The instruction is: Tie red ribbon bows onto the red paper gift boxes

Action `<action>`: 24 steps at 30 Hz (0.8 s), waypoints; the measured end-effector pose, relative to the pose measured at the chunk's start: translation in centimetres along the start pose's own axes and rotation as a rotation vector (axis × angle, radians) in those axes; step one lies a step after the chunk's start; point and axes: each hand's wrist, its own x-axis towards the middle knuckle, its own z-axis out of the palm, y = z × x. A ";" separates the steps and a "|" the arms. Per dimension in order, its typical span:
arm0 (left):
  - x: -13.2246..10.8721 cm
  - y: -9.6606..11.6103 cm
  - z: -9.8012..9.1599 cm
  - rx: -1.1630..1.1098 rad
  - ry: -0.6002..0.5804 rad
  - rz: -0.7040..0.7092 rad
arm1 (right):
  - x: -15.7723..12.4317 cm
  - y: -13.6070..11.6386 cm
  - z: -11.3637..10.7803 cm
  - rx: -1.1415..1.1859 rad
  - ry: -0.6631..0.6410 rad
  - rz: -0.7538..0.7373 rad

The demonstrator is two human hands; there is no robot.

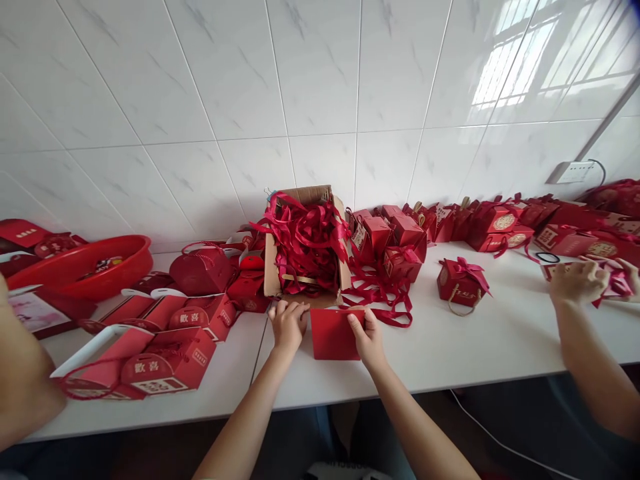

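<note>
In the head view my right hand (369, 339) grips the right side of a plain red box (334, 337), thumb on the face towards me. My left hand (289, 327) is just left of this box, at the front edge of a cardboard carton (271, 270). Its fingers are slightly bent and apart, with nothing visible in them. The carton brims with dark red ribbons (307, 233), and more loose ribbon (383, 300) trails over the table to its right. A small red gift box (463, 283) with a bow and a cord handle stands farther right.
Several red boxes with gold lettering (167, 363) stand at left, before a red plastic basin (100, 267). More red boxes (395, 233) line the tiled wall. A co-worker's hands (580, 280) handle a ribboned box at far right; another person's arm (25, 373) enters at left.
</note>
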 end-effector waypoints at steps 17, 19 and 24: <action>0.1 -1.8 1.3 0.011 -0.142 -0.282 | 0.1 0.1 0.1 -0.003 0.005 -0.001; 0.1 -1.5 1.1 -0.004 -0.175 -0.308 | 0.1 0.2 0.1 -0.002 0.004 0.004; 0.2 -0.4 0.2 -0.074 -0.244 -0.409 | 0.1 -0.3 0.0 0.013 -0.012 0.016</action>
